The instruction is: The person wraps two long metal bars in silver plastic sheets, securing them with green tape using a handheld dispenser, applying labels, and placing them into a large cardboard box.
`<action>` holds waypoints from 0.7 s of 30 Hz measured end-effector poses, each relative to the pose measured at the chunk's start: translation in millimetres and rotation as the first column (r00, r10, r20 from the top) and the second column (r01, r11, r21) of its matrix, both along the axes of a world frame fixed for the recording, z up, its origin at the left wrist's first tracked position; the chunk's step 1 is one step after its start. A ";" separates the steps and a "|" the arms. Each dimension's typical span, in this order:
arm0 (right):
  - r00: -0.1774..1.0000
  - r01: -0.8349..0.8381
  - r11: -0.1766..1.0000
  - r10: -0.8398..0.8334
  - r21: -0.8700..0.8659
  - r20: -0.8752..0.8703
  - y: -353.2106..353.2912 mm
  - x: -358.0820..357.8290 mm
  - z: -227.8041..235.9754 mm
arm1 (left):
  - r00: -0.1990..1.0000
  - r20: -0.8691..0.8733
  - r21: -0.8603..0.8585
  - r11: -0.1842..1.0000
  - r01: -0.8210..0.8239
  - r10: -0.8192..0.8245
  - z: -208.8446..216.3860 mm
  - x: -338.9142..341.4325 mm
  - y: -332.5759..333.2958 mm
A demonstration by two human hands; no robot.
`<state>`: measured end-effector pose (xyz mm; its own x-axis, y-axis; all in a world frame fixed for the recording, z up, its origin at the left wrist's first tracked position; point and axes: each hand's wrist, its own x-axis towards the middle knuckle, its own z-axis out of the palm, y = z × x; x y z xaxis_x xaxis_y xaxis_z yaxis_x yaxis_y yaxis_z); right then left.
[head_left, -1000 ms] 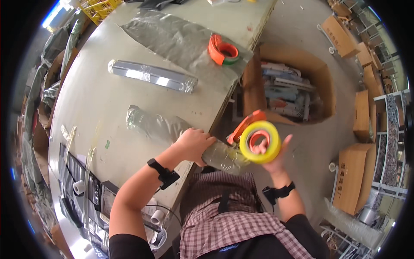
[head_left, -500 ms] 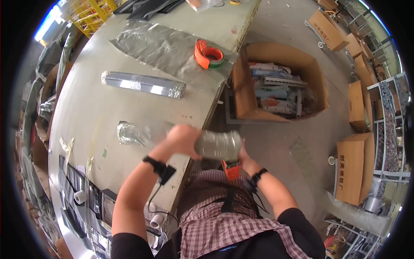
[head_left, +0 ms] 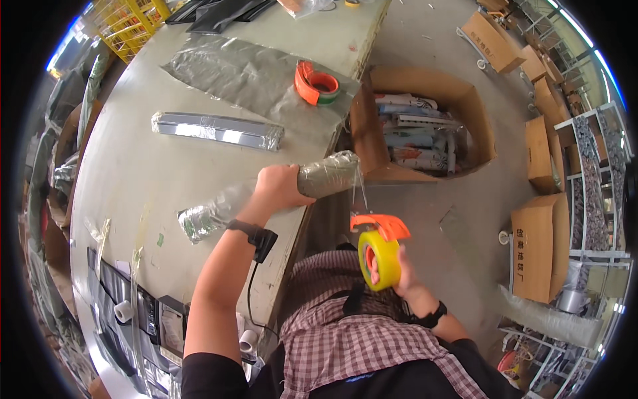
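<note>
My left hand (head_left: 279,186) is closed around a long roll wrapped in greyish plastic film (head_left: 329,174). The roll lies slantwise, its near-left end on the table and its right end past the table's edge. In my right hand (head_left: 407,276) is an orange tape dispenser (head_left: 380,226) with a yellow roll of tape (head_left: 381,263); my fingers reach into its core. A thin strand of clear tape (head_left: 362,193) hangs between the roll's right end and the dispenser.
On the table (head_left: 133,173) lie a wrapped silver-grey bundle (head_left: 216,130), a sheet of grey film (head_left: 232,70) and another orange tape dispenser (head_left: 316,85). Beyond the edge stands a cardboard box (head_left: 372,143) of wrapped rolls. Cartons (head_left: 541,246) line the right.
The roll's right end has swung up and away from me. My right hand has moved from that end down and right with the dispenser, drawing out the tape.
</note>
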<state>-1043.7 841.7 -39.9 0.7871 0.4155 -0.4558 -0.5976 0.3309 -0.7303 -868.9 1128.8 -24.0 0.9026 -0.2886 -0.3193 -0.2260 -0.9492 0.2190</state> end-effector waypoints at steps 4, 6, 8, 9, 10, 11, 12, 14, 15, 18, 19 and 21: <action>0.996 -0.058 0.983 0.046 -0.175 -0.071 11.3 59.0 -32.7 | 0.999 -0.004 -0.026 0.999 0.033 -0.033 1.1 2.9 4.5; 0.937 -0.262 0.933 0.185 -0.245 -0.296 12.4 84.2 -49.6 | 0.999 0.021 -0.045 0.998 0.044 -0.043 4.8 5.8 3.7; 0.970 -0.226 0.867 0.160 -0.444 -0.181 6.6 47.3 -103.4 | 0.977 -0.212 -0.072 0.997 0.010 -0.025 16.3 19.9 4.4; 0.980 -0.184 0.763 0.194 -0.620 -0.052 6.1 54.9 -122.7 | 0.982 -0.190 -0.060 0.998 -0.010 -0.001 12.2 29.2 12.1; 0.976 -0.198 0.758 0.214 -0.622 -0.050 -5.9 68.2 -128.5 | 0.998 -0.052 -0.060 0.998 0.027 -0.030 -7.1 26.8 10.8; 0.989 -0.110 0.830 0.038 -0.548 -0.140 -18.3 63.6 -128.4 | 0.995 0.069 -0.053 0.996 0.074 -0.071 -6.9 12.1 5.8; 0.961 -0.003 0.876 -0.131 -0.482 -0.242 -32.3 61.4 -127.5 | 0.995 0.100 -0.021 1.000 0.002 0.000 -5.4 4.3 -3.9; 0.929 0.210 0.860 -0.325 -0.465 -0.180 -47.4 93.5 -110.3 | 0.827 0.461 0.147 0.946 0.288 -0.323 10.9 -10.3 -31.4; 0.942 0.263 0.869 -0.325 -0.419 -0.084 -54.4 115.4 -102.8 | 0.838 0.468 0.023 0.952 0.307 -0.281 19.0 -15.5 -58.5; 0.905 0.421 0.846 -0.419 -0.326 0.080 -54.1 192.8 -57.4 | 0.740 0.605 0.125 0.953 0.277 -0.295 -32.7 -12.1 -115.5; 0.894 0.449 0.846 -0.426 -0.289 0.142 -51.8 218.1 -37.8 | 0.741 0.611 0.132 0.959 0.250 -0.277 -46.2 -4.0 -121.8; 0.894 0.433 0.881 -0.392 -0.190 0.219 -43.9 261.2 -4.9 | 0.796 0.451 0.408 0.886 0.219 -0.404 -62.3 9.0 -127.8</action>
